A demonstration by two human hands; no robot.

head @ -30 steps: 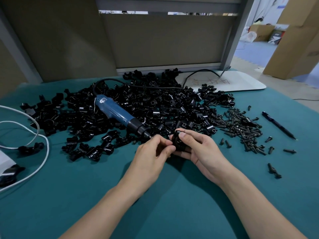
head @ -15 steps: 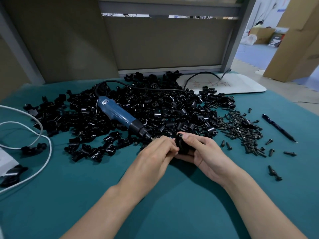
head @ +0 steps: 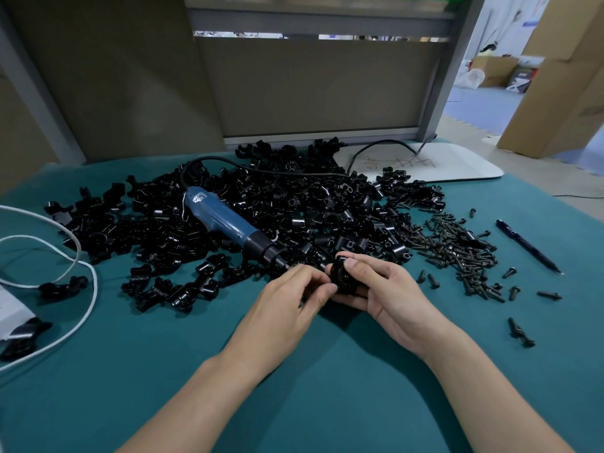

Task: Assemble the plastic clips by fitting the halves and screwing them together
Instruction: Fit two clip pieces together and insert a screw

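1. Your right hand (head: pixel 382 289) cups the clip (head: pixel 341 276) at frame centre, just above the tabletop (head: pixel 294 387); its fingers curl beneath and the thumb presses on top, probably to clamp the two halves in register
2. Your left hand (head: pixel 287 299) meets the clip from the left; its curled fingers pinch that side, apparently seating a half or a screw, but which one is hidden
3. The pile of clip halves (head: pixel 294 207) lies directly behind both hands, so stock is within easy reach
4. The screws (head: pixel 457 243) lie at centre right, near your right hand
5. The electric screwdriver (head: pixel 228 220) rests on the pile with its tip towards the hands, placed for pick-up once the halves mate
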